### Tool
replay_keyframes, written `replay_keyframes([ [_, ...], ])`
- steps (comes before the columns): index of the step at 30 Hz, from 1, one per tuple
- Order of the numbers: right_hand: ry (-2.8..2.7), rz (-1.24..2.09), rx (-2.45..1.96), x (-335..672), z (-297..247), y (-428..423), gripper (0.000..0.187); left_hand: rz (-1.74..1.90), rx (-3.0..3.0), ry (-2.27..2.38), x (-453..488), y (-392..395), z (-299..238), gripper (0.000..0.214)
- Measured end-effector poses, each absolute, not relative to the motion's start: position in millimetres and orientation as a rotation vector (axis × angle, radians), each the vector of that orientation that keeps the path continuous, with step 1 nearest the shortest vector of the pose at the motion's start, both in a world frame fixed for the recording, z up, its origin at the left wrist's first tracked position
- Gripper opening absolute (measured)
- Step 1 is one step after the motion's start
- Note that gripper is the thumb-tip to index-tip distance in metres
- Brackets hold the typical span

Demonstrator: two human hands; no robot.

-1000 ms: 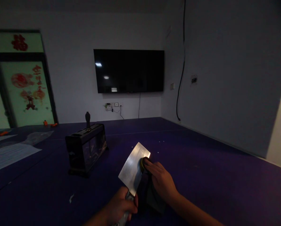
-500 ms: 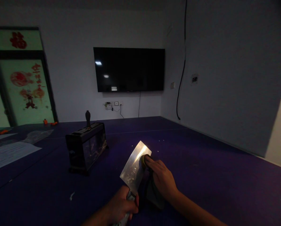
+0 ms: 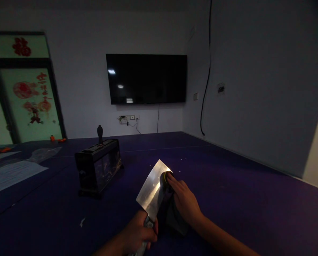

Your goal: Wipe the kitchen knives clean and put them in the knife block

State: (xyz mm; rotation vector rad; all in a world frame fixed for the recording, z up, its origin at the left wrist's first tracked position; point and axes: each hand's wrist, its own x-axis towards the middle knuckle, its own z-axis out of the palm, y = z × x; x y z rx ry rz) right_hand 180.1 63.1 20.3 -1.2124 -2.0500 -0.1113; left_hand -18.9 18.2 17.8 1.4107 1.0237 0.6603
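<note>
A cleaver (image 3: 149, 195) with a broad shiny blade is tilted up over the purple surface. My left hand (image 3: 141, 233) is closed round its handle, near the bottom of the view. My right hand (image 3: 185, 203) presses a dark cloth (image 3: 176, 221), with a yellow stripe on it, against the upper right edge of the blade. The cloth hangs down below my right fingers. Part of the blade's right side is hidden behind cloth and fingers. Bright light glints off the metal.
A black box with see-through sides (image 3: 99, 167) and an upright knob stands left of the cleaver. Paper sheets (image 3: 12, 175) and a plastic bag (image 3: 43, 154) lie far left. White scraps dot the purple surface (image 3: 244, 199). A television (image 3: 148, 79) hangs on the wall.
My right hand and the cloth have slid slightly up along the blade's right side. The cleaver and my left hand have hardly moved.
</note>
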Motion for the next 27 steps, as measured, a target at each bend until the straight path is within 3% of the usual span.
replay_keyframes([
  [13, -2.205, -0.105, -1.009, 180, 27, 55, 0.055, 0.745, 1.355, 1.023, -14, 22, 14, 0.024],
  [27, -1.899, -0.115, -1.267, 187, 16, 71, 0.06, 0.636, 1.42, 1.032, -16, 19, 19, 0.023],
])
